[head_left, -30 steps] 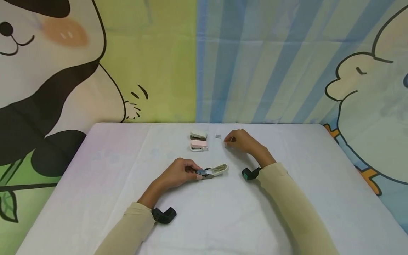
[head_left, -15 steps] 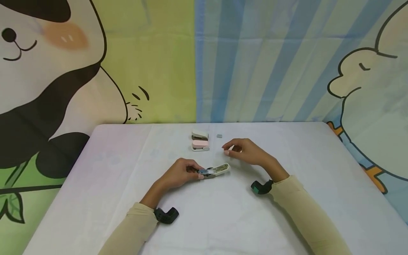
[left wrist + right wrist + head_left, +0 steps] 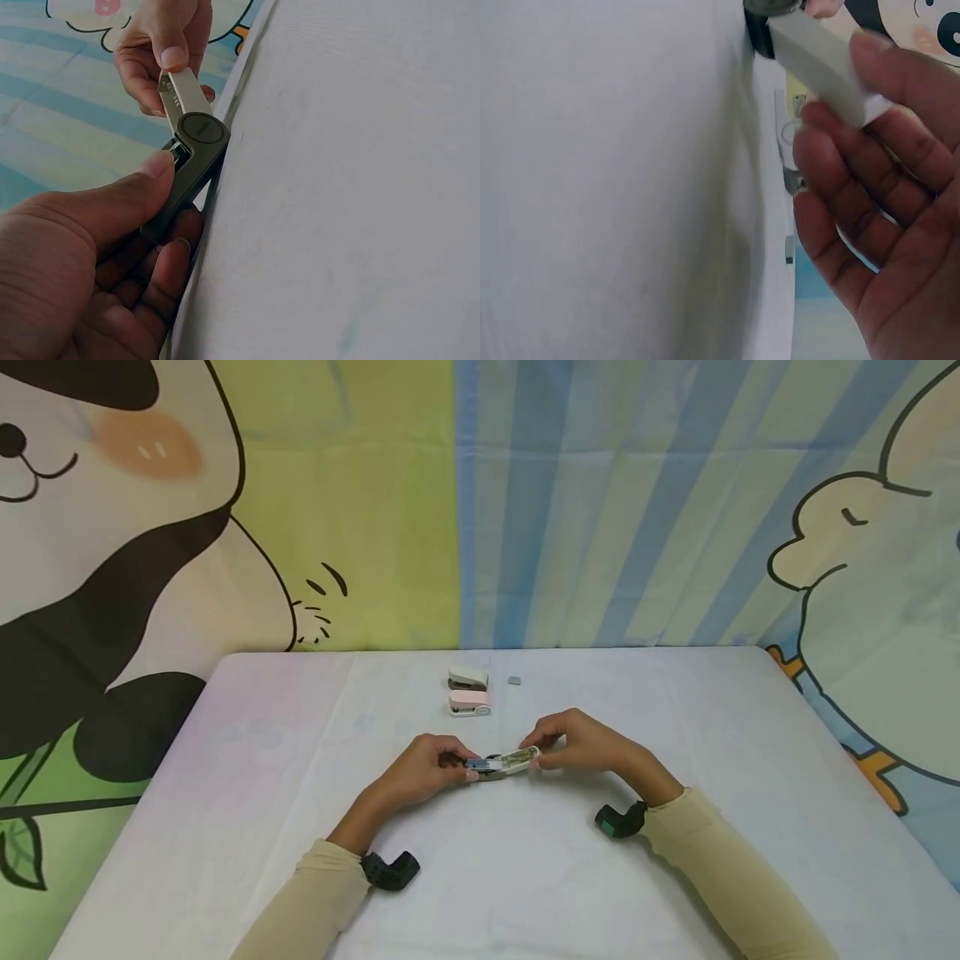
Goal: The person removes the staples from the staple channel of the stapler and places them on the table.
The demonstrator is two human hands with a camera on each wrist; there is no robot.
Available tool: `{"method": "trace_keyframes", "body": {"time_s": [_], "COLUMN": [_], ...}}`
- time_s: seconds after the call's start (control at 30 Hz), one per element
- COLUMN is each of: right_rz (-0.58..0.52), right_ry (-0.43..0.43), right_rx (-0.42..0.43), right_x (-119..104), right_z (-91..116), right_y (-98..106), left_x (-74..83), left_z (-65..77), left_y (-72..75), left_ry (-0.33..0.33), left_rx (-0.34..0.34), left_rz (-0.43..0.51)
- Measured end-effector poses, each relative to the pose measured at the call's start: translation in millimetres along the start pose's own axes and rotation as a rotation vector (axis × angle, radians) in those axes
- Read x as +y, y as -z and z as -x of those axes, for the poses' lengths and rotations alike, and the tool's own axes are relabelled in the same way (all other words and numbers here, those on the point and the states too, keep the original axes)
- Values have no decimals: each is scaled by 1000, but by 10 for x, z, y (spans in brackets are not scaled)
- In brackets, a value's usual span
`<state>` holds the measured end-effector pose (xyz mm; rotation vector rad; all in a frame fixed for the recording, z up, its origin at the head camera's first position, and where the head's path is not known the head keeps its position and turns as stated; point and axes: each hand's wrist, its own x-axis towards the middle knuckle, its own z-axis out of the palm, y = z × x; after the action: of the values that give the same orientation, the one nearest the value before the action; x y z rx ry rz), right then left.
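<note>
An opened stapler [image 3: 501,765] spans the gap between both hands, its white top cover swung out to the right from the dark base. My left hand [image 3: 423,768] pinches the base end. In the left wrist view, that thumb presses beside the metal staple channel [image 3: 180,154], near the round pivot [image 3: 202,128]. My right hand [image 3: 581,743] pinches the far end of the cover. The right wrist view has this white cover [image 3: 821,64] between thumb and fingers, slightly blurred. The rest of the base is hidden by the left fingers.
Behind the hands, a white stapler [image 3: 468,677] and a pink stapler [image 3: 468,700] lie side by side on the white table [image 3: 300,727]. A small grey block [image 3: 514,680], like a strip of staples, lies right of them. A printed cloth [image 3: 600,527] hangs along the back edge.
My right hand has come down and toward me from near the small grey block, and now grips the stapler's cover end. My left hand keeps its hold on the base almost unmoved.
</note>
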<state>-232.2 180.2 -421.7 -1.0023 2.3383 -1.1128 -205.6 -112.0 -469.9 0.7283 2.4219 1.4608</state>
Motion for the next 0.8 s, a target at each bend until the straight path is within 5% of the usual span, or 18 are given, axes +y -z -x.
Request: {"method": "trace_keyframes", "body": {"time_s": [0.3, 0.6, 0.8], "right_rz": [40, 83, 88], "right_ry": [-59, -15, -49], "right_rx": [34, 54, 107], "right_x": [48, 149, 188], "right_z": [95, 156, 196], "right_y": [21, 139, 337], "left_x": [19, 144, 192], "left_z": [-101, -284, -479], "left_y": [-102, -83, -199], "left_ry": [-5, -52, -61], "left_rx": [-54, -128, -52], "left_rz": [17, -81, -109]}}
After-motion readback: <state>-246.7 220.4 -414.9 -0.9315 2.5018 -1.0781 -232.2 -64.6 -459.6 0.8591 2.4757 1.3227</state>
